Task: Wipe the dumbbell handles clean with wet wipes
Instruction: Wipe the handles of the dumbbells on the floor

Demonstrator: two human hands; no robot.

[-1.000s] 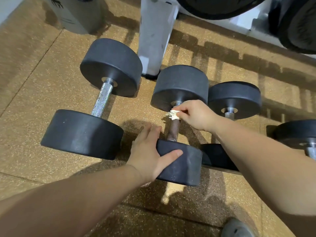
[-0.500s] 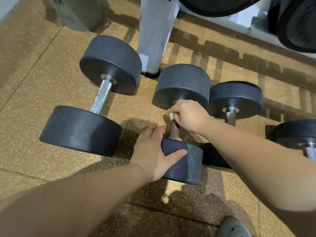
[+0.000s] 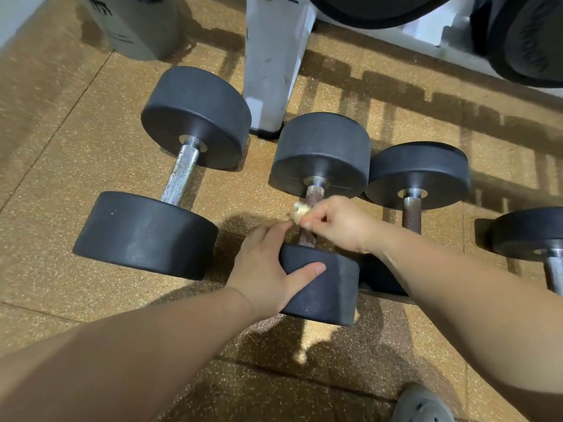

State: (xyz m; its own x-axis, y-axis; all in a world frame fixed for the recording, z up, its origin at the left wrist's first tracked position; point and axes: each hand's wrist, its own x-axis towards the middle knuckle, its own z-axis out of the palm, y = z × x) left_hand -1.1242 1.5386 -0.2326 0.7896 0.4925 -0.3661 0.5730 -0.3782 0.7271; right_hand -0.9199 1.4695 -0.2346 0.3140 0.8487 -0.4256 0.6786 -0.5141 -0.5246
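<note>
- The speckled tan floor (image 3: pixel 61 147) lies under both grips and carries all the weights.
- A white rack post (image 3: pixel 271 56) stands beyond the grips, with a grey container (image 3: pixel 134 25) farther off to their left.
- The largest dumbbell (image 3: pixel 146 236) lies left of the left grip, apart from it, and its bright knurled bar runs away from the person.
- The middle dumbbell (image 3: pixel 320 153) lies between the grips. Its near head is under the left grip and its far head is just past the right grip.
- A third dumbbell (image 3: pixel 417 175) sits just right of the right grip, its far head touching the middle one's. A fourth dumbbell (image 3: pixel 530 233) is well apart at the right edge.
- The left grip (image 3: pixel 265 269) clasps the middle dumbbell's near head, thumb on the near face and fingers curled over the inner side.
- The right grip (image 3: pixel 341 223) is pressed together, pinching the wet wipe above the brown handle (image 3: pixel 313 194).
- A grey shoe (image 3: pixel 423 406) shows nearer the person than the right grip.
- The wet wipe (image 3: pixel 300 212), a small crumpled wad, sits at the right grip's fingertips against the handle's left side. It is blurred, so contact cannot be told.
</note>
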